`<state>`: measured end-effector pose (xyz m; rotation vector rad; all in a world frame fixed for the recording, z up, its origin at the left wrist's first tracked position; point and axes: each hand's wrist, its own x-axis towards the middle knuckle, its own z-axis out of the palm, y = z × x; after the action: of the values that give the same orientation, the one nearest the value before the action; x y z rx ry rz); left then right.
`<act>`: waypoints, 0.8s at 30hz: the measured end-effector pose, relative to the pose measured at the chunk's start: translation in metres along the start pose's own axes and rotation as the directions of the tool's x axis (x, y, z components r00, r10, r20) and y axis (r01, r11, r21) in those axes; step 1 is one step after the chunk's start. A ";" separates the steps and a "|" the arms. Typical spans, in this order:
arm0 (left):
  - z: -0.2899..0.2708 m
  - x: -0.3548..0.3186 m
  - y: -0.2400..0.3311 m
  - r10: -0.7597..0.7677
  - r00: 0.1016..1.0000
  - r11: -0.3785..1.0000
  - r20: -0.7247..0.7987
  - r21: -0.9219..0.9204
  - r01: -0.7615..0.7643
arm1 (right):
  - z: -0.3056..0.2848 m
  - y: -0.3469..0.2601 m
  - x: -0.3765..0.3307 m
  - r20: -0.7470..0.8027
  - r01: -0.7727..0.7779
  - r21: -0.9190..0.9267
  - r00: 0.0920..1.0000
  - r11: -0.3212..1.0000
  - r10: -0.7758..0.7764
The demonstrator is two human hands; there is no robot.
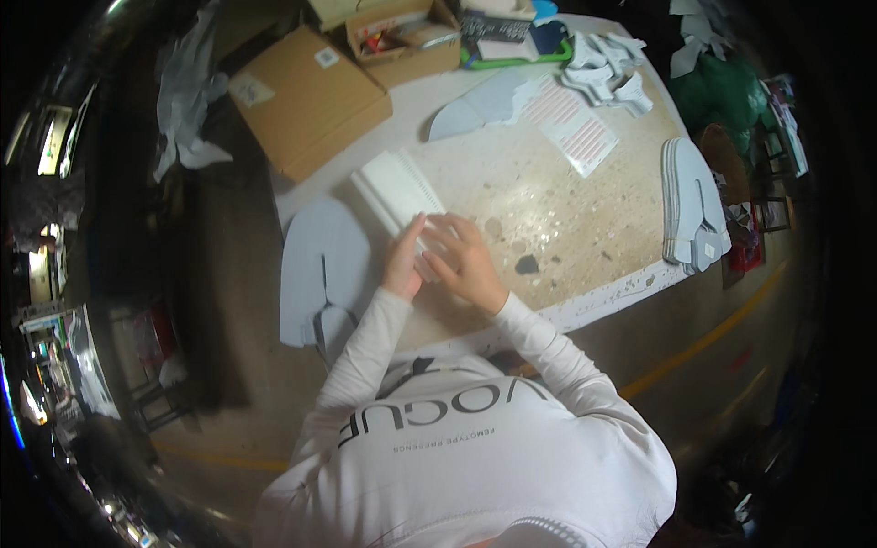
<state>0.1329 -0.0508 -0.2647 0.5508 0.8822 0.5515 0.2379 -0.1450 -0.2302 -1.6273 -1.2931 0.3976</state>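
Centre of the table: A narrow white rectangular stack of thin, sheet-like layers, a dotted strip along its right side [397, 187], lies slantwise on the pale, speckled table [594, 219], its near end between a worker's hands.
Left hand: It [402, 265] flanks that near end, fingers together; whether they clamp the layers cannot be told.
Right hand: It [473, 269] reaches across from the other side, thumb apart from bent fingers; its grip, too, is unclear.
Work at hand: Apparently handling or squaring the stack's near end.
Next move: Seems to call for both hands steadying the layers so none slide.
Left edge: Flat light-grey rounded pieces with a slit [306, 247] lie beside the left sleeve.
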 end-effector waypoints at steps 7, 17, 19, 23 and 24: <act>0.001 -0.003 0.035 0.058 0.998 0.994 0.024 -0.091 -0.056 | -0.064 0.056 0.094 -0.266 0.076 0.038 0.962 0.996 -0.063; -0.022 -0.039 0.023 -0.011 0.996 0.997 -0.089 -0.083 0.004 | -0.163 0.213 0.298 -0.585 -0.453 0.138 0.680 0.881 0.442; -0.024 -0.039 0.016 -0.034 0.995 0.996 -0.089 -0.082 0.027 | -0.171 0.208 0.322 -0.296 -0.554 0.405 0.673 0.727 0.678; -0.024 -0.032 0.005 -0.009 0.996 0.997 -0.084 -0.078 0.002 | -0.154 0.188 0.356 -0.362 -0.608 0.308 0.636 0.732 0.681; -0.023 -0.030 0.005 0.010 0.996 0.998 -0.090 -0.059 -0.015 | -0.152 0.185 0.358 -0.339 -0.530 0.405 0.669 0.745 0.661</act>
<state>0.0971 -0.0615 -0.2574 0.4806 0.9449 0.6155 0.5884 0.1036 -0.2049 -1.7391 -0.2794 0.5158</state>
